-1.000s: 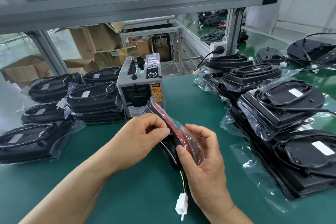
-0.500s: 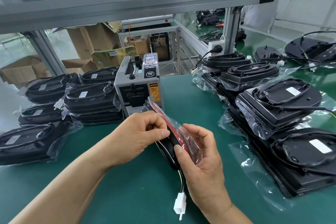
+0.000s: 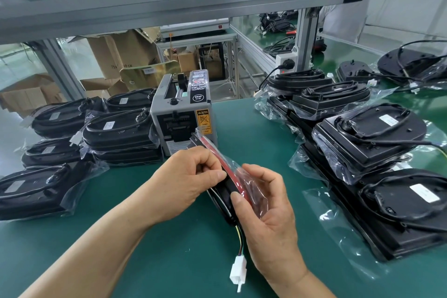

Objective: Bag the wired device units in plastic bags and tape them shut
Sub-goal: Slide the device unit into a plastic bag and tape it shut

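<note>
we hold the wired device unit (image 3: 222,197) on edge over the surface (image 3: 169,261), near the tape dispenser (image 3: 183,116) — probably so the plastic bag (image 3: 251,189) slides over it. the grip of our left hand (image 3: 183,184) pinches its upper edge; that of our right hand (image 3: 268,225) clasps bag and unit. it looks slim, black, red-striped, its white connector (image 3: 238,273) dangling out.

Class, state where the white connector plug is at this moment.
In the head view, the white connector plug ends the wires at bottom centre, just left of the wrist of the right hand.

Bare left grip (image 3: 183,184), right grip (image 3: 268,220); forearms (image 3: 108,242) bare too
</note>
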Motion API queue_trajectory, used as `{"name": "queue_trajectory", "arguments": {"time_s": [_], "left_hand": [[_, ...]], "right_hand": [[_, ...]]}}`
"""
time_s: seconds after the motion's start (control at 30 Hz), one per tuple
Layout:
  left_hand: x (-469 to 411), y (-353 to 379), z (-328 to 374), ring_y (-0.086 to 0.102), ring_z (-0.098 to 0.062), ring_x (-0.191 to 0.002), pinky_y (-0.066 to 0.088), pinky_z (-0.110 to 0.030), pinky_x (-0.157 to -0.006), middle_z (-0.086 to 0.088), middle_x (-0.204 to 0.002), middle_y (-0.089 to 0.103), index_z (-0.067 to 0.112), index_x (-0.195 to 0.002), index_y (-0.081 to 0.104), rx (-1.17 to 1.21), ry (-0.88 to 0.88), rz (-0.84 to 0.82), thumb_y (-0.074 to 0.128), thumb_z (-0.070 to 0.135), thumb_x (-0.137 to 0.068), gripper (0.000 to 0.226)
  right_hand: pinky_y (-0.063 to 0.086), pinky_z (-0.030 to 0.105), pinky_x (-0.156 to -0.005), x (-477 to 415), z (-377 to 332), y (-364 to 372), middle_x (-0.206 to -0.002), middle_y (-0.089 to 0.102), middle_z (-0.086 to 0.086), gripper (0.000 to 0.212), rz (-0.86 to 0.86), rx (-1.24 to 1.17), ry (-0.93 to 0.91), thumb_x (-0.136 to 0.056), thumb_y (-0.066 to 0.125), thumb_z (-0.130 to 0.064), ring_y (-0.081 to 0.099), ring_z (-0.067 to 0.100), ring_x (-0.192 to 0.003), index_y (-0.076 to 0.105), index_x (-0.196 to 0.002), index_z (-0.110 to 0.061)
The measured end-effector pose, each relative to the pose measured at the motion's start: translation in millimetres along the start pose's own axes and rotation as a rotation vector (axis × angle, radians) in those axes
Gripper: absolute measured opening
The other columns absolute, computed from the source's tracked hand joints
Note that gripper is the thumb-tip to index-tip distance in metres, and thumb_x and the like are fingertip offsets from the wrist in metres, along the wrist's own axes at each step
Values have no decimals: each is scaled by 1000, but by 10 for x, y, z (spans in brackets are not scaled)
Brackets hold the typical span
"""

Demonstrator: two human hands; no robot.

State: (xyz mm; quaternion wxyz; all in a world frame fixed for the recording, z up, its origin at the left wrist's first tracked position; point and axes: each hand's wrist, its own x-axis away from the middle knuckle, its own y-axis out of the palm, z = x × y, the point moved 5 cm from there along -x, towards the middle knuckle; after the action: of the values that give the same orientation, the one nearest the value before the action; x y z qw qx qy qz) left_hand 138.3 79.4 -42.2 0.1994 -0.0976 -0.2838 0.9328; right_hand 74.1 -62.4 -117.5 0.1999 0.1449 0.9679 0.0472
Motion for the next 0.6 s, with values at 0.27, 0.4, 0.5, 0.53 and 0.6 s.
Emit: {"name": "queue_trajectory", "arguments": {"time_s": [0.27,0.4,0.5,0.53,0.6], "left_hand": [[-7,9,-41,40,-4,-51,37,-21,-47,14,-56,50,24,-73,65,-28,-28,59,74,25,-86,16],[0,-41,-142,47,-5,-56,42,-20,-54,14,-67,55,25,-79,64,15,-161,207,86,33,-71,25],[17,9,-252,51,-10,-69,43,-27,-66,4,-83,56,22,-91,63,239,-266,310,88,31,-64,37],[19,38,-267,51,-10,-69,42,-27,-67,2,-83,56,22,-91,63,300,-276,338,86,26,-70,31],[21,87,-276,49,-7,-64,40,-24,-64,3,-80,55,22,-90,63,351,-280,397,81,24,-79,21]], "right_hand": [[51,25,-94,9,-33,3,-123,65,-9,40,-16,14,-15,-78,70,-36,63,17,-117,57,-115,-44],[50,23,-95,12,-43,1,-124,65,-8,39,-18,4,-21,-77,69,-37,62,17,-118,58,-114,-45],[50,32,-97,11,-45,14,-123,65,-7,40,-21,-5,-17,-76,70,-37,63,19,-117,58,-114,-44],[50,35,-98,10,-46,19,-123,65,-6,40,-20,-6,-17,-76,70,-37,63,19,-118,58,-114,-44],[49,38,-99,15,-37,18,-123,65,-5,40,-19,-6,-18,-76,71,-37,62,20,-118,58,-114,-43]]}}
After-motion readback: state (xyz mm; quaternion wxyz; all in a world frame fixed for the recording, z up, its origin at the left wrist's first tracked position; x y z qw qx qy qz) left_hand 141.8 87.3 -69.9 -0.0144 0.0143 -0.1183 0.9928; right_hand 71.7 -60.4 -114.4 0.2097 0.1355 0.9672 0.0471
